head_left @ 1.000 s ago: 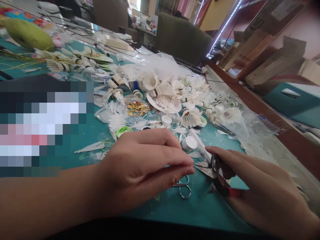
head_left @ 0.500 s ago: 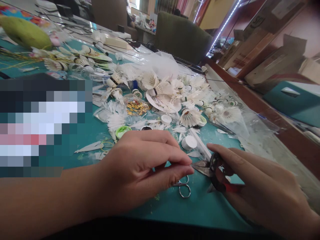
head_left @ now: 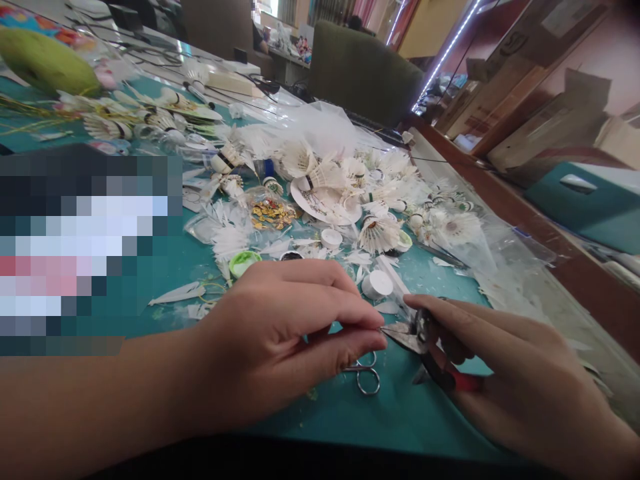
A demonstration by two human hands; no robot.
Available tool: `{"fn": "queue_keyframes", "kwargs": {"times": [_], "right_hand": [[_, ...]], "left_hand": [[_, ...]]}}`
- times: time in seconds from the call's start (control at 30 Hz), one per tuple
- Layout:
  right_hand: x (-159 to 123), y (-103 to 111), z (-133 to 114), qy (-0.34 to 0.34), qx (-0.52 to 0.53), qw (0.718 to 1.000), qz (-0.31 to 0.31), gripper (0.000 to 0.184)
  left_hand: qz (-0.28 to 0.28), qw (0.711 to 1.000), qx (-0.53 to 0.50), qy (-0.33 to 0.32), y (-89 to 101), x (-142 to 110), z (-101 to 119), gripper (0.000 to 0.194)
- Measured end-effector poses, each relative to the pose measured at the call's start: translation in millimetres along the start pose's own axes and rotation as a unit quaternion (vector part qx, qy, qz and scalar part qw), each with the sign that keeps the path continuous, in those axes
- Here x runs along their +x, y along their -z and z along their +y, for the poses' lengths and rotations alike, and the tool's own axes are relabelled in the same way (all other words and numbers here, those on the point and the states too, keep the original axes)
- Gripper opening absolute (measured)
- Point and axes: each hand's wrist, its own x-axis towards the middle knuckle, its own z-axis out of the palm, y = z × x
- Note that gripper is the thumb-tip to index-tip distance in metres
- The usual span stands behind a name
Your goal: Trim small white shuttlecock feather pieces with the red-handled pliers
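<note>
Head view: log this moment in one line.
right hand: holds red-handled pliers | left hand: fingertips pinched at pliers' tips, hold unclear | steel scissors on teal table

The left hand [head_left: 280,340] pinches at the tip of red-handled steel pliers [head_left: 417,337] held in the right hand [head_left: 520,373], just above silver scissors [head_left: 367,380] lying on the teal tabletop [head_left: 325,417].

1. Red-handled pliers [head_left: 425,337] sit in the right hand [head_left: 520,380], their steel jaws pointing left and almost touching the left hand's fingertips.
2. The left hand [head_left: 280,340] pinches its fingertips together at those jaws; anything between them is too small to tell.
3. Steel scissors [head_left: 366,381] lie flat on the teal counter [head_left: 400,420], just below the left hand, finger loops nearest the person.
</note>
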Motion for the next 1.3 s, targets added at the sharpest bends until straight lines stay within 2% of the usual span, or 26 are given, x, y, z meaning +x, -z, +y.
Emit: {"fn": "queue_keyframes", "kwargs": {"times": [0.17,0.23,0.3,0.37,0.5,0.57,0.67,1.07,1.23,1.3], "right_hand": [[-3,2,-2,-0.068,0.102,0.991,-0.049,0.035],[-5,2,-2,-0.096,0.123,0.985,-0.070,0.034],[-6,2,-1,-0.106,0.137,0.981,-0.085,0.037],[-6,3,-1,-0.104,0.142,0.980,-0.091,0.037],[-5,2,-2,-0.092,0.139,0.982,-0.088,0.031],[-5,3,-3,-0.090,0.143,0.981,-0.091,0.032],[-4,3,-3,-0.095,0.154,0.978,-0.103,0.034],[-6,1,-2,-0.089,0.126,0.983,-0.102,0.030],[-13,2,1,-0.098,0.118,0.978,-0.140,0.045],[-13,2,1,-0.094,0.108,0.980,-0.137,0.048]], "left_hand": [[0.022,1.000,0.013,0.001,0.7,-2,1,0.020],[0.018,1.000,0.015,0.008,2.0,-1,3,0.017],[0.010,0.999,0.025,0.020,3.4,-1,4,0.023],[-0.003,0.999,0.032,0.014,4.1,-1,5,0.030],[0.005,0.998,0.056,-0.034,3.4,-3,3,0.011],[0.007,0.996,0.064,-0.053,2.7,-3,1,0.020],[-0.015,0.996,0.060,-0.066,2.4,-3,-2,0.017],[-0.035,0.995,0.066,-0.066,6.7,-6,-3,0.020],[-0.062,0.994,0.082,-0.045,9.7,-8,-3,0.025],[-0.063,0.993,0.082,-0.051,10.0,-8,-3,0.025]]}}
